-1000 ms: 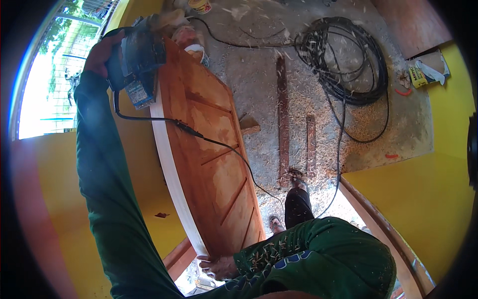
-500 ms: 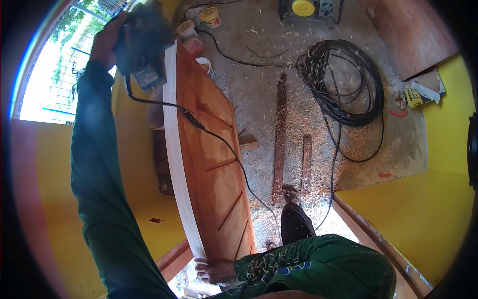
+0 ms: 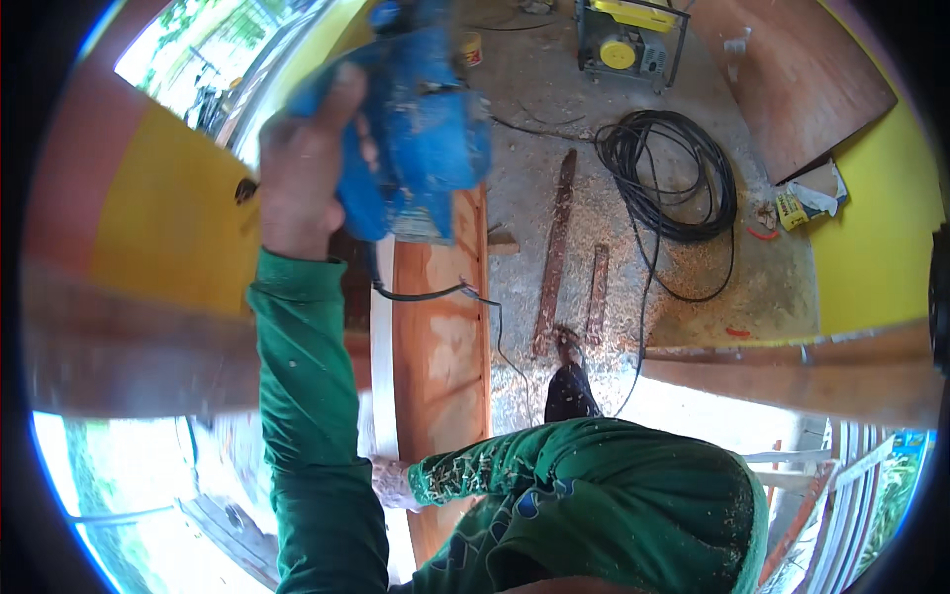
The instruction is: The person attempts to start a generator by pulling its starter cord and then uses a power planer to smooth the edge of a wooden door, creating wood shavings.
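Note:
My left hand point(image 3: 312, 168) is wrapped round the handle of a blue electric planer point(image 3: 421, 119), raised above the far part of a wooden door point(image 3: 435, 337). The planer is blurred, and I cannot tell whether it touches the door. The door stands on edge, its pale narrow edge upward and its reddish-brown panelled face to the right. From the planer a black cord point(image 3: 426, 295) hangs across that face. Bent across my body, my right arm reaches the door's near part, where my right hand point(image 3: 394, 483) grips the pale edge; its fingers are partly hidden.
Wood shavings litter the concrete floor around two dark strips point(image 3: 556, 257). A coiled black cable point(image 3: 683, 188) lies to the right, with a yellow-and-black generator point(image 3: 628, 49) beyond. A brown board point(image 3: 792, 89) leans by the yellow wall point(image 3: 871, 257). My foot point(image 3: 566, 346) is beside the strips.
My left hand has brought the planer nearer and to the right, over the door. The view has shifted, showing more of the generator. My right hand stays on the door's edge.

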